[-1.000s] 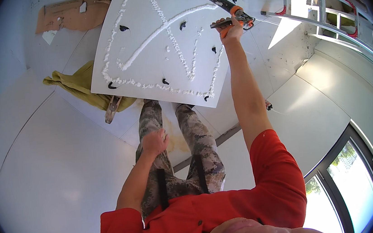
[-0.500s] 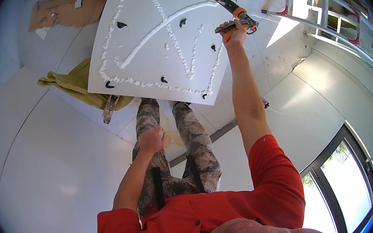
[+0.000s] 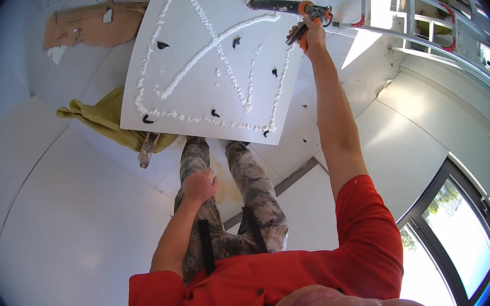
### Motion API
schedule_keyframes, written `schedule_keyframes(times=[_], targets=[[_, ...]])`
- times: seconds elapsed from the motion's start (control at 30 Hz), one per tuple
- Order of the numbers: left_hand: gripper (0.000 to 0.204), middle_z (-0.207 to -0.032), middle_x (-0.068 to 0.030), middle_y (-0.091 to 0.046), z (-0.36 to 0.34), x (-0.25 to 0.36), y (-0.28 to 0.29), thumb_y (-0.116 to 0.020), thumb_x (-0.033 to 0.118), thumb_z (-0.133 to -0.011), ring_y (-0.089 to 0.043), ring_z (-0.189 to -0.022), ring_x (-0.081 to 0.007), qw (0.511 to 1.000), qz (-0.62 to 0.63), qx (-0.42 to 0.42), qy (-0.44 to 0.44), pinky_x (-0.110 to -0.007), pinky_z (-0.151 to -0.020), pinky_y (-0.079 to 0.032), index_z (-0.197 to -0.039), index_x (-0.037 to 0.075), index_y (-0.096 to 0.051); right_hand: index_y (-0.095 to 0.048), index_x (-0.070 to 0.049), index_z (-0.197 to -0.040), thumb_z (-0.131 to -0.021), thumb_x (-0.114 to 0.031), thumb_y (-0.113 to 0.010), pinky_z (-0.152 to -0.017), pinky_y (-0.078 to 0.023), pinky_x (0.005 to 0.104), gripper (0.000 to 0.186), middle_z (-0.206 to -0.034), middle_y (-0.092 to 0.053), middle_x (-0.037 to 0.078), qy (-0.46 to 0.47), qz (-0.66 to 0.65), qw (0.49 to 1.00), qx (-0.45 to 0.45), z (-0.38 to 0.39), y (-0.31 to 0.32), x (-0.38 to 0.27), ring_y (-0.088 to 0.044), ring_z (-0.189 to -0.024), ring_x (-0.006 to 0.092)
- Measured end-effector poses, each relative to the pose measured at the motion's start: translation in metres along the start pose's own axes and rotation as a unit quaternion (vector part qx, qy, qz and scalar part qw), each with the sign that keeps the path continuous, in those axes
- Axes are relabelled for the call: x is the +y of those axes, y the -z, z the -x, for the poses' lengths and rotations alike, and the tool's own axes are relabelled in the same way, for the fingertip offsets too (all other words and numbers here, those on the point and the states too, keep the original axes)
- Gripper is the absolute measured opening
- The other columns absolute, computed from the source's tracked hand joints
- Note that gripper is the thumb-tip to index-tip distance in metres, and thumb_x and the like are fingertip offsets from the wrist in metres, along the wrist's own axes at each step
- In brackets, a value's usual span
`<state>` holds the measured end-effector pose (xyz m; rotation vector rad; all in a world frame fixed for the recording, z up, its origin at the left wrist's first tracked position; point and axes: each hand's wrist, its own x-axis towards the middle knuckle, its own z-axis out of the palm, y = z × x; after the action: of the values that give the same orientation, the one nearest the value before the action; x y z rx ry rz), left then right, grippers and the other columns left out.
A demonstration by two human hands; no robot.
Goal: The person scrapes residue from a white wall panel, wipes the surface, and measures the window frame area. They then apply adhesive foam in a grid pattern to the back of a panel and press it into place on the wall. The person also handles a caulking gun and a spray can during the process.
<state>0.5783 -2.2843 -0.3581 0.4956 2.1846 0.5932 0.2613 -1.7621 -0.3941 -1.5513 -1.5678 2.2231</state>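
Observation:
My right hand [image 3: 313,36] is stretched far out at the upper right, wrapped round the handle of a black and orange caulking gun [image 3: 286,6]. The gun's barrel points left over the right edge of a large white panel [image 3: 176,35]. Thick white beads of foam-like adhesive [image 3: 210,44] run along the panel's edges and across it in zigzags and a curve. Several small black pieces [image 3: 236,43] sit on the panel. My left hand [image 3: 199,186] rests by my left thigh, fingers curled closed; whatever they hold, if anything, is hidden.
A green cloth [image 3: 98,117] and a worn wooden piece [image 3: 148,150] stick out at the panel's left. Torn brown cardboard [image 3: 86,29] lies at the far left. An aluminium ladder [image 3: 405,31] lies at the upper right. A dark-framed window [image 3: 437,216] is at the lower right.
The caulking gun has swung from a diagonal to a nearly level slant, its tip lower and a little left. My right arm has shifted slightly right. The left hand stays by the thigh.

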Motion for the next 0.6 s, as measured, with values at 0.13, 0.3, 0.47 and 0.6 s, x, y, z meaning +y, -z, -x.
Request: schedule_keyframes(times=[0.13, 0.3, 0.47, 0.6], targets=[[0.032, -0.090, -0.0168, -0.075, 0.017, 0.009, -0.002, -0.073, 0.039, -0.091, -0.074, -0.086, -0.0394, 1.000, -0.001, -0.021, 0.008, -0.054, -0.074, -0.059, -0.105, 0.010, -0.070, -0.062, 0.001, -0.103, -0.105, -0.027, -0.068, -0.067, -0.061, 0.0422, 0.029, -0.084, -0.065, 0.011, 0.105, 0.124, 0.986, -0.032, 0.084, 0.012, -0.028, -0.067, -0.071, 0.0255], [0.043, -0.101, -0.0186, -0.076, 0.055, 0.000, -0.015, -0.071, 0.041, -0.093, -0.073, -0.099, -0.0414, 0.999, 0.038, 0.013, 0.011, -0.054, -0.084, -0.059, -0.120, 0.008, -0.070, -0.060, -0.008, -0.092, -0.106, -0.045, -0.066, -0.050, -0.046, 0.0295, 0.040, -0.076, -0.055, 0.002, 0.077, 0.218, 0.971, -0.062, 0.185, 0.030, -0.054, -0.051, -0.059, 0.0109], [0.062, -0.112, -0.0201, -0.077, 0.105, 0.003, 0.010, -0.068, 0.052, -0.097, -0.073, -0.107, -0.0410, 0.977, 0.087, -0.063, 0.182, -0.053, -0.090, -0.057, -0.138, 0.005, -0.066, -0.055, -0.011, -0.089, -0.108, -0.079, -0.036, -0.044, -0.037, 0.0285, 0.073, -0.067, -0.050, 0.001, 0.103, 0.074, 0.989, -0.081, 0.280, 0.041, -0.026, -0.045, -0.051, 0.0113], [0.064, -0.114, -0.0214, -0.078, 0.130, -0.001, -0.007, -0.066, 0.056, -0.097, -0.073, -0.108, -0.0418, 0.971, 0.139, 0.018, 0.195, -0.051, -0.090, -0.058, -0.136, 0.005, -0.067, -0.056, -0.011, -0.084, -0.106, -0.080, -0.039, -0.042, -0.035, 0.0289, 0.074, -0.065, -0.048, 0.001, 0.130, 0.128, 0.980, -0.078, 0.345, 0.047, -0.001, -0.047, -0.052, 0.0117]])
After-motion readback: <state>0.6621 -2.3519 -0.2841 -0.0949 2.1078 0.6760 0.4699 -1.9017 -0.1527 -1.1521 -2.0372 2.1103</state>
